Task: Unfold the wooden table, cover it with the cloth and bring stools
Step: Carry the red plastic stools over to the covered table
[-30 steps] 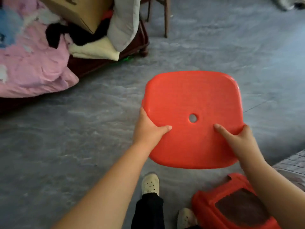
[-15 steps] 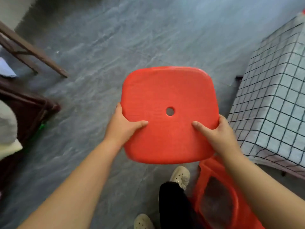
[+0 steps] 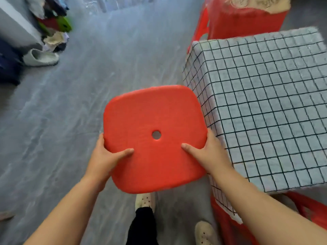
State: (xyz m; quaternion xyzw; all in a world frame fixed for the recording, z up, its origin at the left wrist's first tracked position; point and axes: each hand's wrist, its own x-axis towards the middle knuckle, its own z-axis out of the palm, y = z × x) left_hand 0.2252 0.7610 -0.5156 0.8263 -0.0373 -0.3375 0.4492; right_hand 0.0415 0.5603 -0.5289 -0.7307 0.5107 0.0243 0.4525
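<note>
The left hand (image 3: 104,160) and the right hand (image 3: 207,154) each grip an opposite side of a red plastic stool (image 3: 152,119), seen from above as a square seat with a round hole in the middle. Both thumbs lie flat on the seat and point inward. The other fingers curl under the rim, out of sight. Both forearms reach forward from the lower edge of the view, bare and nearly straight.

The stool hangs above the grey floor (image 3: 85,89), just left of the near corner of the cloth-covered table (image 3: 269,106). The right hand is close against the checked cloth (image 3: 199,82) that hangs down the table's left side; whether they touch I cannot tell.

A second red stool (image 3: 235,22) stands beyond the table's far edge, and part of a third red stool (image 3: 228,227) shows under the table's near edge. Two pale shoes (image 3: 145,200) stand on the floor to the near left of the table. Well off to the table's left lie a light slipper (image 3: 40,59) and a heap of clothes (image 3: 53,23).
</note>
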